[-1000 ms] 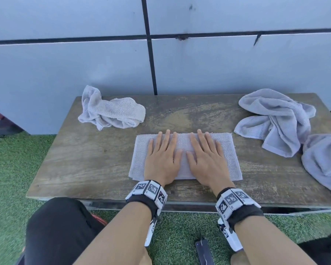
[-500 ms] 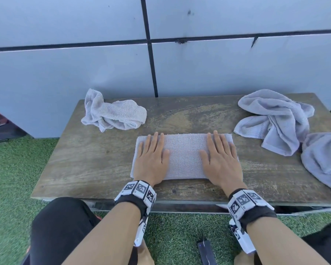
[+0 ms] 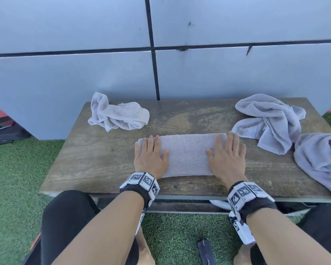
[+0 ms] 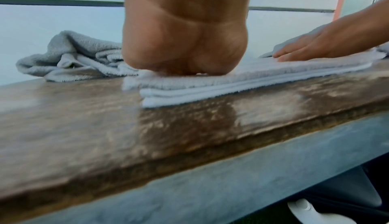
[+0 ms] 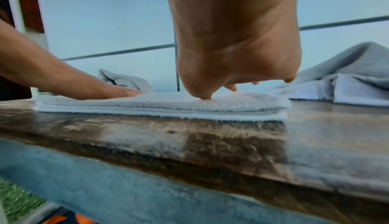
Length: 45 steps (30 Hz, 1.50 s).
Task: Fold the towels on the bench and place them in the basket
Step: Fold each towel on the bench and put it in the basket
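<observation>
Four grey towels on the tabletop [image 3: 107, 163]: one folded towel [image 3: 187, 155] at centre under the left hand [image 3: 150, 159] and right hand [image 3: 227, 159], fingers flat and straight, gripping nothing; one crumpled towel [image 3: 118, 115] at 11 o'clock; two crumpled towels [image 3: 269, 121] at 2 o'clock. No legible writing.

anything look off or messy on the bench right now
The rightmost towel hangs over the bench edge and could slip off. The folded towel lies flat and square under both hands; its layered edges look even.
</observation>
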### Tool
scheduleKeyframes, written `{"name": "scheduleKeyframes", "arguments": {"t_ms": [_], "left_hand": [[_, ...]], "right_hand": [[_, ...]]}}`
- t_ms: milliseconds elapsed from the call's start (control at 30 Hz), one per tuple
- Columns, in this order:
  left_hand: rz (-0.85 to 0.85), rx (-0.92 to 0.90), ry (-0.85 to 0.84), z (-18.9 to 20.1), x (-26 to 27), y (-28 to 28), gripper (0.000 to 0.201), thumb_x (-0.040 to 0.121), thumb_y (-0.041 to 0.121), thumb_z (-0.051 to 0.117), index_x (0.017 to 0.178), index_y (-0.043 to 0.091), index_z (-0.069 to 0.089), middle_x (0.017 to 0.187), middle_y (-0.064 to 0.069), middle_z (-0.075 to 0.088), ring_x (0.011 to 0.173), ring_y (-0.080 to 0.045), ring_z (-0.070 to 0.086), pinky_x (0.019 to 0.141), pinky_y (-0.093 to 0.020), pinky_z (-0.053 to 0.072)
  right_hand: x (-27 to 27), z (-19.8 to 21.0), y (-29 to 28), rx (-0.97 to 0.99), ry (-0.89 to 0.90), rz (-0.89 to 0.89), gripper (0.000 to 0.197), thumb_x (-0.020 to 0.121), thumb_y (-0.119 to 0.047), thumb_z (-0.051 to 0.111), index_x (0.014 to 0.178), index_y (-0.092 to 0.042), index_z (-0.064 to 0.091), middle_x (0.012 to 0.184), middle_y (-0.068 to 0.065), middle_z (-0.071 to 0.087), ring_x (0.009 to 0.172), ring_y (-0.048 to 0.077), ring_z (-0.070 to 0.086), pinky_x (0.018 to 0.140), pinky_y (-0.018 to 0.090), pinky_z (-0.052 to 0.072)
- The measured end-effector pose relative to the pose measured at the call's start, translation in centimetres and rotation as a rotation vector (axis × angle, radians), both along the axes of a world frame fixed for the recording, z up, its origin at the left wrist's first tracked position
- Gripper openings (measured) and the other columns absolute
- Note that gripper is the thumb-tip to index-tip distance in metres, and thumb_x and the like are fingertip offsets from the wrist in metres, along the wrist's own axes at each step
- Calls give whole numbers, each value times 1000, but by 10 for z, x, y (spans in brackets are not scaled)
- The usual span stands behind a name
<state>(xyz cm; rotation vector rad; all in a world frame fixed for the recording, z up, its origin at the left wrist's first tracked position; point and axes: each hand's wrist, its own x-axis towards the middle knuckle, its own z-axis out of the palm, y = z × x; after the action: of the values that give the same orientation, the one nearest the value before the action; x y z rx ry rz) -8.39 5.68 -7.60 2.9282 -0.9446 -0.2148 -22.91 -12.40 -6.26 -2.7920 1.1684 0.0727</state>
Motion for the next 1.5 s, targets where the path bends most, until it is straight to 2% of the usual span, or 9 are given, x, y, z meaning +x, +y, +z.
{"name": "scheduleKeyframes", "arguments": {"t_ms": [100, 233, 400, 567, 700, 967, 1200, 1333, 1500], "left_hand": [[8, 161, -66, 13, -6, -3, 67, 103, 49, 13, 159, 13, 10, 163, -10, 22, 150, -31, 19, 122, -52, -8], [22, 299, -102, 39, -19, -6, 66, 100, 51, 25, 139, 4, 49, 135, -15, 54, 127, -35, 50, 121, -57, -8], [36, 154, 69, 64, -38, 2, 40, 95, 35, 38, 64, 16, 56, 68, 0, 62, 70, -22, 59, 117, -52, 18], [-9, -143, 255, 42, -43, 35, 26, 92, 31, 48, 111, 17, 57, 106, -6, 57, 95, -25, 56, 87, -41, 50], [-197, -106, 150, 14, -53, 55, 64, 89, 25, 48, 148, 38, 26, 119, -3, 33, 111, -24, 34, 103, -42, 31], [-332, 134, 164, 11, -77, 46, 114, 79, 25, 73, 148, 54, -13, 152, -11, 4, 140, -42, 7, 112, -73, 5], [-209, -186, 249, 15, -83, 38, 56, 92, 32, 54, 138, 61, 39, 142, 2, 19, 132, -27, 18, 113, -68, 6], [-147, -400, 395, 24, -69, 34, 24, 97, 41, 54, 111, 31, 71, 147, 10, 28, 131, -19, 21, 113, -51, 18], [-100, -720, 546, 33, -71, 32, 44, 99, 45, 49, 71, 12, 46, 66, 8, 43, 61, -8, 38, 64, -36, 41]], "right_hand": [[-7, 16, 18, -131, -76, 106, 37, 96, -37, 43, 122, -11, 52, 118, 12, 56, 108, 29, 50, 88, 40, 44], [-17, 18, 40, 107, -166, 107, 20, 101, -32, 36, 97, -14, 47, 73, -1, 52, 60, 17, 48, 50, 30, 36], [-19, 13, 31, 278, -273, 160, 25, 99, -11, 40, 123, -7, 47, 123, 14, 47, 110, 35, 50, 80, 40, 45], [-38, 12, 33, 517, -266, 128, 84, 89, 14, 33, 159, -27, 12, 167, 4, -3, 153, 26, 11, 116, 41, 28], [-51, 8, 34, 499, -188, 168, 83, 91, 14, 36, 157, -33, 20, 167, 6, -8, 154, 26, 5, 117, 39, 28], [-69, 2, 35, 442, -151, 223, 87, 88, 12, 45, 156, -37, 21, 168, -2, 0, 148, 29, 28, 107, 39, 40], [-85, 0, 20, 531, -167, 300, 87, 89, 2, 54, 151, -51, 24, 166, -16, 1, 146, 25, 32, 108, 40, 43], [-94, 5, 13, 635, -77, 371, 97, 81, 10, 56, 150, -52, 26, 163, -25, -9, 151, 16, 18, 116, 38, 33], [-96, 21, 25, 656, -98, 317, 86, 88, -2, 68, 153, -38, 25, 162, -16, 11, 144, 20, 32, 112, 33, 32]]}}
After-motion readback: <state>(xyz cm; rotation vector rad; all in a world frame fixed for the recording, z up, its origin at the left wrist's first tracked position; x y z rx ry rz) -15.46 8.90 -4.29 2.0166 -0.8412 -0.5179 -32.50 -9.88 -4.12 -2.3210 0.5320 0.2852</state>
